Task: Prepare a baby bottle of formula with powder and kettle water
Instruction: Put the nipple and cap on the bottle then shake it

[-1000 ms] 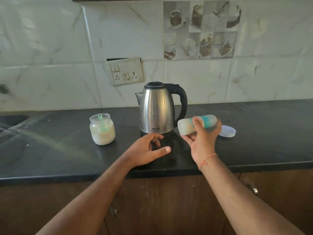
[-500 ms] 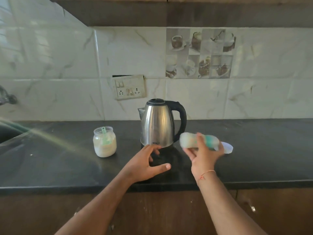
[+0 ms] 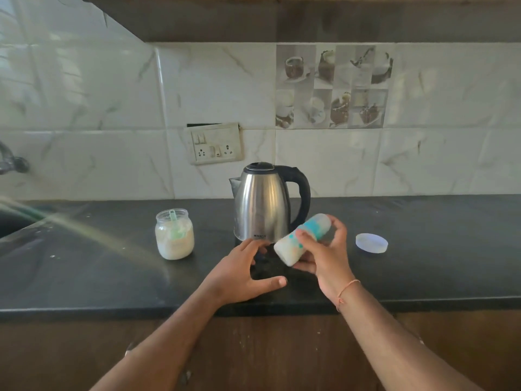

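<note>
My right hand (image 3: 327, 255) grips a baby bottle (image 3: 293, 244) with milky liquid and a teal cap, tilted with its base down-left, just in front of the steel kettle (image 3: 262, 204). My left hand (image 3: 242, 272) hovers open over the counter, fingers spread, close to the bottle's base without touching it. A glass jar of white powder (image 3: 174, 238) with a green scoop inside stands left of the kettle, lid off. A round white lid (image 3: 371, 242) lies on the counter to the right.
The black counter (image 3: 437, 249) runs the full width, with a sink and tap (image 3: 11, 162) at the far left. A socket plate (image 3: 214, 143) sits on the tiled wall behind the kettle. A wooden cabinet hangs overhead.
The bottle has tipped from lying sideways to slanting base-down toward the left hand. The view has tilted upward, showing more wall and cabinet. The left hand stays nearly where it was.
</note>
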A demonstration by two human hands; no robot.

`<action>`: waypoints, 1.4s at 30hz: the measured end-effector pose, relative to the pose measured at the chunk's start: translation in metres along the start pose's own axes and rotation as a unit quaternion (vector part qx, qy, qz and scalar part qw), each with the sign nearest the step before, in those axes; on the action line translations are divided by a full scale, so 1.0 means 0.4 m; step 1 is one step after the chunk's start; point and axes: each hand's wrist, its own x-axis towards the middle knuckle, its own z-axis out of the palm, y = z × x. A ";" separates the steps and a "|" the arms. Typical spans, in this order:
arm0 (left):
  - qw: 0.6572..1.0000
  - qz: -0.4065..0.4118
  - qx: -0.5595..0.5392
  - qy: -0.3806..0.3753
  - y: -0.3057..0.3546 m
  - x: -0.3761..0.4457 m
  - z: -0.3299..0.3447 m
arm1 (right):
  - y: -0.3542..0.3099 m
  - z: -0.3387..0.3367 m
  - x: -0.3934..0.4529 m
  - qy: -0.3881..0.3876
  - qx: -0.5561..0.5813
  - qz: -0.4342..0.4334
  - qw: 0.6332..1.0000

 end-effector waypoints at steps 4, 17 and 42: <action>1.000 -0.001 -0.009 0.008 -0.002 -0.002 0.002 | -0.004 -0.015 0.015 0.091 0.102 -0.081 0.987; 1.000 -0.011 -0.015 -0.005 0.008 -0.004 -0.008 | 0.003 -0.021 0.009 0.048 0.018 -0.080 0.995; 1.000 -0.020 0.000 -0.008 0.012 -0.001 -0.004 | -0.012 -0.056 0.029 0.043 -0.023 -0.053 0.997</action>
